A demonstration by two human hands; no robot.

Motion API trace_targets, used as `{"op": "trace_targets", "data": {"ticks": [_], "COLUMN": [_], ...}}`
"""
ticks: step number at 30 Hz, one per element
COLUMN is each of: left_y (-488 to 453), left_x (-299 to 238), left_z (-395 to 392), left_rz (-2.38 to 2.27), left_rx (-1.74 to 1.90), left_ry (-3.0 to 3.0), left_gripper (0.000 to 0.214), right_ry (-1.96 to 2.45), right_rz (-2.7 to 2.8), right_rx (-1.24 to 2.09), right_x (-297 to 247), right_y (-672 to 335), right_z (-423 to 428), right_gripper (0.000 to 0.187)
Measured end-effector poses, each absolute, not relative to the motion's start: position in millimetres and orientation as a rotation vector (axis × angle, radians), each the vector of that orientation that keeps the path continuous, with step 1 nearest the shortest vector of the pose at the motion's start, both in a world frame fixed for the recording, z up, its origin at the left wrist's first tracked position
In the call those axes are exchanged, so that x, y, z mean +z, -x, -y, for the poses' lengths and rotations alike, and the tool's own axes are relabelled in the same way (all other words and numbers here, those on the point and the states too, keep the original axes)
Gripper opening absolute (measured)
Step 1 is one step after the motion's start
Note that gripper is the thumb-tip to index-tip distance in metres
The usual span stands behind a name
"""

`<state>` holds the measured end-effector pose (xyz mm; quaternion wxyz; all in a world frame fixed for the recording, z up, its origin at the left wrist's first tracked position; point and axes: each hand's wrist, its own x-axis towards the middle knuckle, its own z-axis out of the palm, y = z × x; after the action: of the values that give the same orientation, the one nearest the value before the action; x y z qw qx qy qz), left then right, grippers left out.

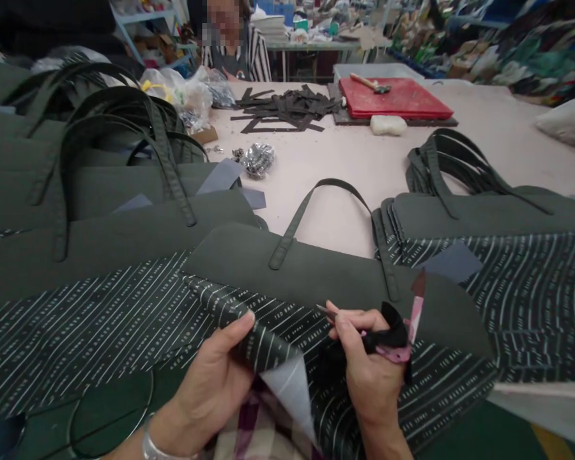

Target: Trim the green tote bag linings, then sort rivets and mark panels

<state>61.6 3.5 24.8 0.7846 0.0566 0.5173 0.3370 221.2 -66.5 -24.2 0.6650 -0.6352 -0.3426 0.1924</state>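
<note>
A dark green bag panel with a strap handle lies in front of me, its striped printed lining facing up at the near edge. My left hand pinches a folded-over corner of that lining, whose grey underside shows. My right hand is closed on a small pair of snips with pink and black wrapped handles; the metal tip points left over the lining.
Stacks of similar green bag panels with handles lie at left and right. Farther off are dark strap pieces, a red mat with a hammer, plastic bags and a seated person.
</note>
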Motion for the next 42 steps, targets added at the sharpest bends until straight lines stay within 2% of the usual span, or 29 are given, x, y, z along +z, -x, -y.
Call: {"op": "trace_targets", "data": {"ticks": [6, 19, 33, 42], "left_y": [-108.0, -97.2, -102.7, -107.2], "left_x": [22.3, 21.9, 21.5, 19.3], "left_z": [-13.7, -20.6, -10.2, -9.0], "left_rz": [-1.185, -1.167, -1.200, -1.219], "left_rx": [0.649, 0.606, 0.505, 0.381], "left_ry": [-0.161, 0.069, -0.035, -0.058], "left_gripper": [0.017, 0.036, 0.021, 0.027], "right_ry": [1.410, 1.581, 1.589, 1.604], "right_rz": [0.726, 0.761, 0.815, 0.779], "right_rx": [0.458, 0.306, 0.352, 0.291], "right_x": [-21.5, -23.3, -24.5, -23.1], "right_y": [-218.7, -220.8, -220.0, -220.8], "right_z": [68.0, 82.8, 83.9, 83.7], "right_gripper": [0.016, 0.014, 0.013, 0.013]}}
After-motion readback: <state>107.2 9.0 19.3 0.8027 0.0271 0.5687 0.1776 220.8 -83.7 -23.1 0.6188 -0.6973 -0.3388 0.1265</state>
